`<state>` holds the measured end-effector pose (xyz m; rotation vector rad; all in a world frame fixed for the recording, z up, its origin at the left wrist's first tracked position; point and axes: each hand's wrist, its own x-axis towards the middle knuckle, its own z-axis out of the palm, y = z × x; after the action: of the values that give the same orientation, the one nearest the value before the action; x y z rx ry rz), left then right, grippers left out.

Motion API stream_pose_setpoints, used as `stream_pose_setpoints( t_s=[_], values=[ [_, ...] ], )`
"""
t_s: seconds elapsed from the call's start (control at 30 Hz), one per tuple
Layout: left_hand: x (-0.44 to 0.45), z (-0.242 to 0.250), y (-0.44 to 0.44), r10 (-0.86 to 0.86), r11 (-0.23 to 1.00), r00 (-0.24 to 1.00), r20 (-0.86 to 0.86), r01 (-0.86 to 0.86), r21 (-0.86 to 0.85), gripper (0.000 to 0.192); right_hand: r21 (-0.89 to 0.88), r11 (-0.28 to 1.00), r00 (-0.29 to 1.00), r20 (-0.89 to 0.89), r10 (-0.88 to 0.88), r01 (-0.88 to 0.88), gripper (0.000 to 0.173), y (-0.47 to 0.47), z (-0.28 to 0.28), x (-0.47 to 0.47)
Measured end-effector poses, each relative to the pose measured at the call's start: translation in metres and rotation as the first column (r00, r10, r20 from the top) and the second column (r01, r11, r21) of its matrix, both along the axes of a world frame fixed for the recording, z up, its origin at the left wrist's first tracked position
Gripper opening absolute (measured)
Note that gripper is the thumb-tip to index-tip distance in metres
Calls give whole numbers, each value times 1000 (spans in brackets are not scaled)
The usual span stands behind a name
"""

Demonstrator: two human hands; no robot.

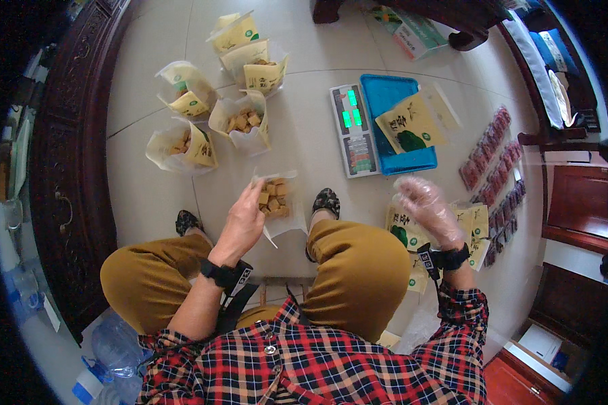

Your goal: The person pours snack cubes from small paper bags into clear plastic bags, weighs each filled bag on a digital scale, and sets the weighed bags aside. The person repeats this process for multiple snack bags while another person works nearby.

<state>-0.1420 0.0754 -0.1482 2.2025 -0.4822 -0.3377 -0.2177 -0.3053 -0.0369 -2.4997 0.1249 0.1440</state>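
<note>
My bare left hand [242, 221] rests at the left edge of an open plastic bag [290, 217] holding brown cubes [274, 197], on the floor between my feet; its thumb is hidden, so its grip is unclear. My right hand [425, 205], in a clear plastic glove, hovers with curled fingers over flat printed pouches [405, 230]; whether it holds anything cannot be told. Ahead of it stands a digital scale [356, 131] with lit green displays and a blue tray [410, 164]. A yellow printed pouch [413, 121] lies on the tray.
Several open pouches of brown pieces [240, 124] stand at the front left. Rows of dark red wrapped packets [491, 147] lie at right. A carved wooden cabinet [71, 167] borders the left side. A printed box [415, 35] is beside dark furniture legs. A large plastic bottle [114, 341] is at lower left.
</note>
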Motion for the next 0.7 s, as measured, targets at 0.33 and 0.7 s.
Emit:
stream_pose_setpoints(
  t_s=[0.33, 0.7],
  values=[
    [-1, 5, 2, -2, 1000, 1000, -28, 3, 12, 59, -238, 919, 872, 455, -179, 313, 49, -23, 12, 75],
    [-2, 3, 4, -4, 1000, 1000, -11, 4, 17, 59, -506, 855, 962, -161, -222, 113, 31, -179, 1, 159]
  ],
)
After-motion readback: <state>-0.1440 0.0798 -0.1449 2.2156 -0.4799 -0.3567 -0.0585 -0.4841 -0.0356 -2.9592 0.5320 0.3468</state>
